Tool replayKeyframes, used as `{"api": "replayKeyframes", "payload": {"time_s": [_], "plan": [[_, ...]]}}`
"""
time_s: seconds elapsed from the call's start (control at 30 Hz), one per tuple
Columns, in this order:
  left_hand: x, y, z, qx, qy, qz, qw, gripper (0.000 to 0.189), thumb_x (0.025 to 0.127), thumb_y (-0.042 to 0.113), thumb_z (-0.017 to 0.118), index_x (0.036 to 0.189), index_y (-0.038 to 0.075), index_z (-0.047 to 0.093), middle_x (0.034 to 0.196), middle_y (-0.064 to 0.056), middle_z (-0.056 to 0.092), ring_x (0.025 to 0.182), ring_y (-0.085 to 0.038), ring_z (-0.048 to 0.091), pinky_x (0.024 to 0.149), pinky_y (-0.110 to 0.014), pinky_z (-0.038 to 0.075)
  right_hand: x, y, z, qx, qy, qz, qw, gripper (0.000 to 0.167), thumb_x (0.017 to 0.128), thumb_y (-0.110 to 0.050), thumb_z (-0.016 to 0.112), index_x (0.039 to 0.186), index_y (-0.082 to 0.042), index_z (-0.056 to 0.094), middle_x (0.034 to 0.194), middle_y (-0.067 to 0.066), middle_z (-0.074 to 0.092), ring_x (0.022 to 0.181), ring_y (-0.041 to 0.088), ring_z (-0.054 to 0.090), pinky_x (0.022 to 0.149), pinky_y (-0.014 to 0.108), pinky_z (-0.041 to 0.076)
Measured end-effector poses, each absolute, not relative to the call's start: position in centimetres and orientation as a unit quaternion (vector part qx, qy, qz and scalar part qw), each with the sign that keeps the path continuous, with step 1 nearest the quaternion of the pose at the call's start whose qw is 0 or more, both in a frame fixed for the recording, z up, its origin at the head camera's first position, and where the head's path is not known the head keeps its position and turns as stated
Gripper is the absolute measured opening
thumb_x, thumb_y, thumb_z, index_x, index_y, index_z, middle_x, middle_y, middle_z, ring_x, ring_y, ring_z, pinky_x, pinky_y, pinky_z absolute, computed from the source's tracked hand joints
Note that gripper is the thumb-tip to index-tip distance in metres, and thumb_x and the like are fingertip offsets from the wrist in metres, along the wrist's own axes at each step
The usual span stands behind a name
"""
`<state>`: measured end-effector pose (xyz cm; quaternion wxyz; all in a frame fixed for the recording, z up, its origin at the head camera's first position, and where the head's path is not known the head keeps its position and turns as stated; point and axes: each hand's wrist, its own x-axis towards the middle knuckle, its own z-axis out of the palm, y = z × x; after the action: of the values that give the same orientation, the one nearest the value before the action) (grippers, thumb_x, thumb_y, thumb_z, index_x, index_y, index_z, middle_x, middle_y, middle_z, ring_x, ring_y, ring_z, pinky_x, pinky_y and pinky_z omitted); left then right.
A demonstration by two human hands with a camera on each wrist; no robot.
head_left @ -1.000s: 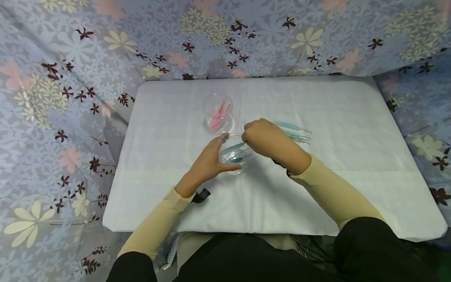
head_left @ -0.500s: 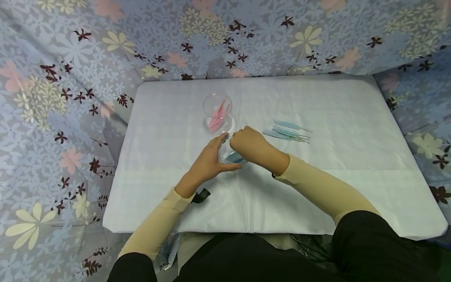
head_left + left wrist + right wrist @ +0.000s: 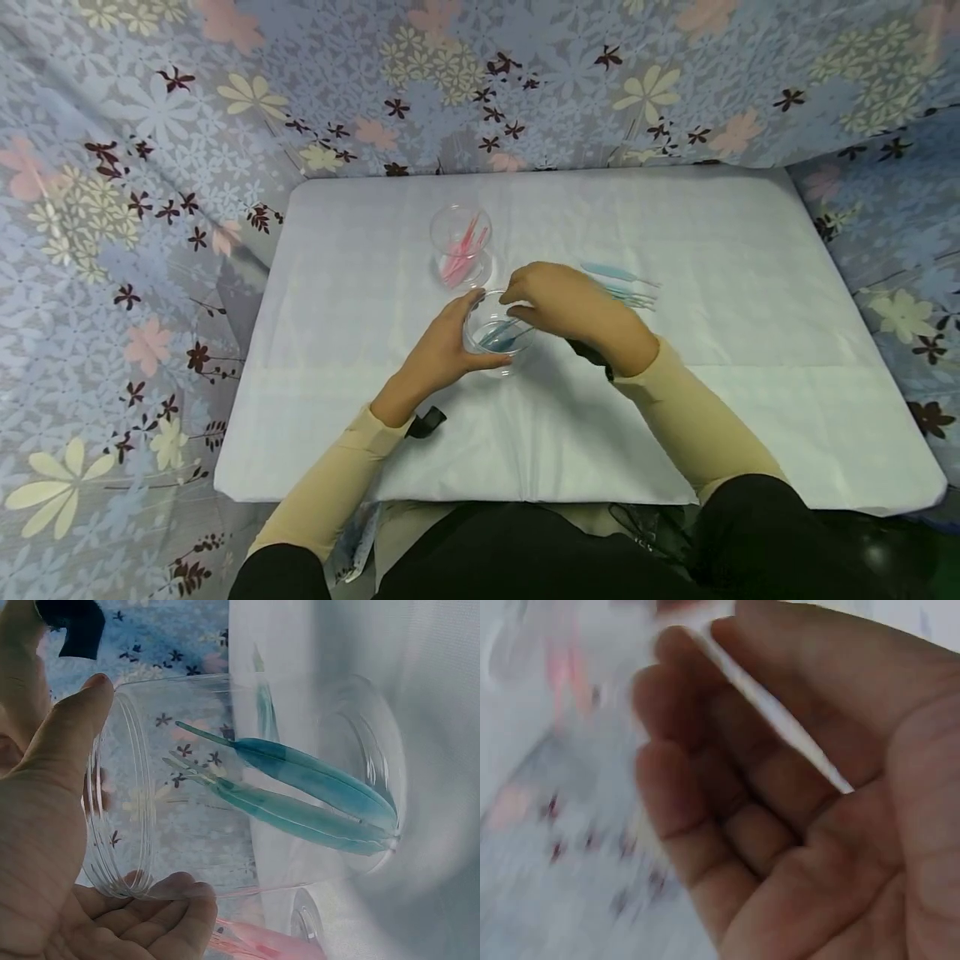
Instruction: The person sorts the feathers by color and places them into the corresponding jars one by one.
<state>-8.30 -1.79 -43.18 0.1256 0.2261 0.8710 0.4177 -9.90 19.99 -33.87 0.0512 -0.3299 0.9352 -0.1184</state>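
My left hand (image 3: pixel 450 340) grips a clear plastic jar (image 3: pixel 195 885) by its mouth, thumb on one side and fingers on the other. Inside the jar lie a darker blue feather-shaped piece (image 3: pixel 315 772) and a paler teal one (image 3: pixel 300 817), both with thin stems pointing to the mouth. My right hand (image 3: pixel 573 308) hovers at the jar's right rim, thumb and forefinger parted in the head view. In the right wrist view, its fingers (image 3: pixel 667 787) are loosely bent, with a pale narrow strip showing across them; nothing is plainly held.
A second clear jar (image 3: pixel 460 225) holding pink feather-shaped pieces (image 3: pixel 459 260) stands behind the first. Several blue feather-shaped pieces (image 3: pixel 609 271) lie on the white-covered table (image 3: pixel 735 275) to the right, partly behind the right hand. A flowered curtain (image 3: pixel 480 83) hangs behind.
My right hand has dipped over the jar's mouth and drawn back to the right, its thumb and forefinger now apart. The left hand keeps its grip on the jar.
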Motion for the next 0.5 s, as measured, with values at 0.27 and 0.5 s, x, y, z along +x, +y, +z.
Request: {"api": "replayKeyframes", "payload": {"time_s": [0.27, 0.5], "plan": [[-8.3, -1.8, -43.1, 0.214, 0.877, 0.414, 0.118, 0.111, 0.072, 0.048, 0.09, 0.158, 0.012, 0.029, 0.155, -0.008, 0.042, 0.143, -0.025, 0.04, 0.117, -0.044, 0.035, -13.2, 32.8, -36.4, -0.04, 0.973, -0.221, 0.052, 0.029, 0.101, -0.008, 0.056, 0.125, 0.004, 0.068, 0.122, 0.028, 0.065, 0.106, 0.043, 0.063, 0.087, 0.057, 0.05], [-8.2, -1.7, -43.1, 0.221, 0.871, 0.42, 0.123, 0.111, 0.072, 0.047, 0.09, 0.157, 0.011, 0.03, 0.155, -0.007, 0.042, 0.142, -0.024, 0.04, 0.116, -0.044, 0.035, -13.1, 38.2, -42.5, 0.035, 0.968, -0.224, 0.105, 0.032, 0.101, -0.013, 0.059, 0.125, 0.007, 0.065, 0.122, 0.033, 0.063, 0.108, 0.048, 0.06, 0.088, 0.061, 0.049]]}}
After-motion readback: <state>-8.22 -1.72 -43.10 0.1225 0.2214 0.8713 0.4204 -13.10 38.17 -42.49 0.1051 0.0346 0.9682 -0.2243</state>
